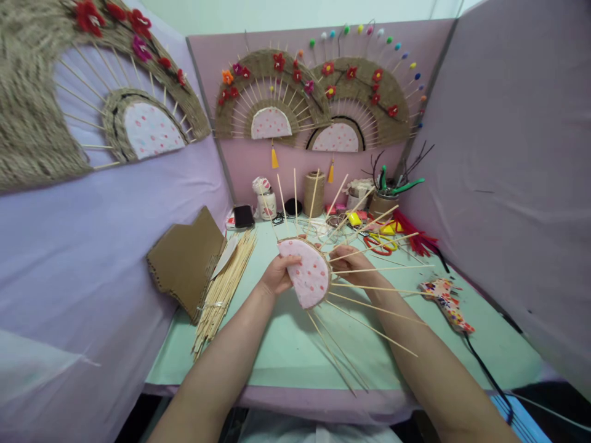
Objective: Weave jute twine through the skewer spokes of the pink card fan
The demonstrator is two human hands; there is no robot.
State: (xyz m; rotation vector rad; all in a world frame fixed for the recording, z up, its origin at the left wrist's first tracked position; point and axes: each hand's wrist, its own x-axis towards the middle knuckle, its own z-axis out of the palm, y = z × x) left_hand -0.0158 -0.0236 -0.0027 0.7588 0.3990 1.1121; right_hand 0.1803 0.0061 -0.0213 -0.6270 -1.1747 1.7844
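In the head view, here we are at the pale green bench (286, 357), and the left hand (279, 274) has a firm grip on the half-round panel covered in pink-and-white fabric with red spots (310, 277), thumb pressed flat on its front! The right hand (348, 258) is in behind the pale wooden sticks (295, 200), fingers curled close at the panel's curved rim; whether they pinch anything there, I can't tell from here. The panel sits between the two hands, seemingly lifted off the bench.

Doing this well, I'd say, means steady pressure from the left thumb, with the right hand working close to the rim so that no stick gets bent or tugged askew.

And look how it points! The straight edge faces the left hand; the long axis follows that edge, slanting from beyond the left thumb down towards the wearer and slightly right. The curve bulges towards the right hand, its sticks raying out beyond both hands and back over the right forearm.
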